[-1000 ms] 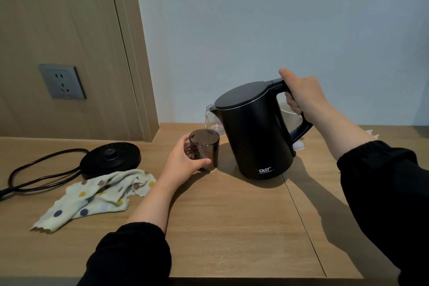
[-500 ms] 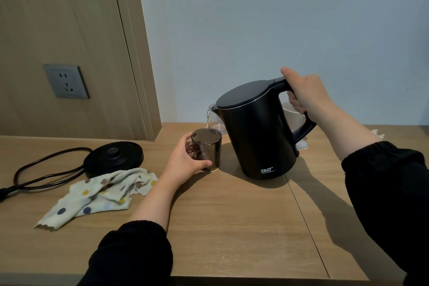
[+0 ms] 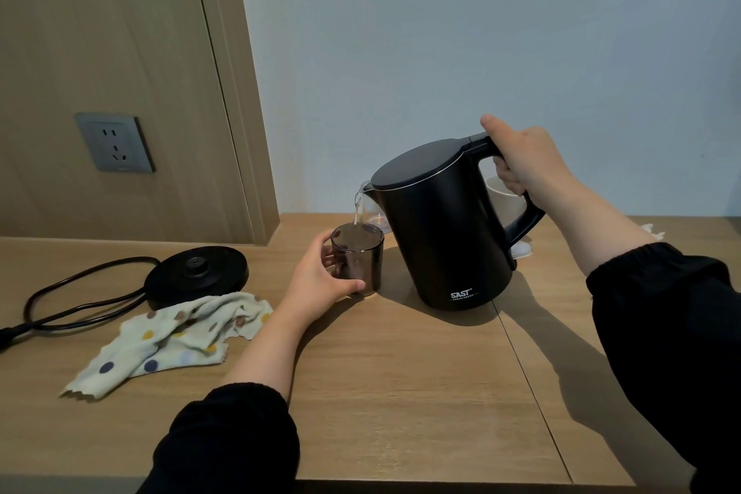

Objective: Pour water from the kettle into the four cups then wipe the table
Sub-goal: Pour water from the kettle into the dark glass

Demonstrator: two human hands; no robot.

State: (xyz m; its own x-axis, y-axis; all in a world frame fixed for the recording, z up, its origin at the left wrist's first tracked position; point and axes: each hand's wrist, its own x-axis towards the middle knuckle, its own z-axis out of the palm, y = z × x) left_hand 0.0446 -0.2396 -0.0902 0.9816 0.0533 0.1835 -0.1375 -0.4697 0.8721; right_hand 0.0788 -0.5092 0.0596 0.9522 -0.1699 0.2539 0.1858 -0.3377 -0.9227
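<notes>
Kettle (image 3: 445,229) tilted, handle gripped by right hand (image 3: 521,160) — water streams into dark cup (image 3: 358,259), left hand (image 3: 320,285) wrapped round it.

I read this as a home or hotel-style room: a light wood-grain tabletop (image 3: 401,393) against a pale blue painted wall (image 3: 481,52), tan wood panelling (image 3: 100,32) carrying a grey wall socket (image 3: 114,142), and a round black corded kettle base (image 3: 196,273).

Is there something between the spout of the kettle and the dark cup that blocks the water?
Nothing visible does. The water falls freely from the kettle into the dark cup, which the left hand holds.
</notes>
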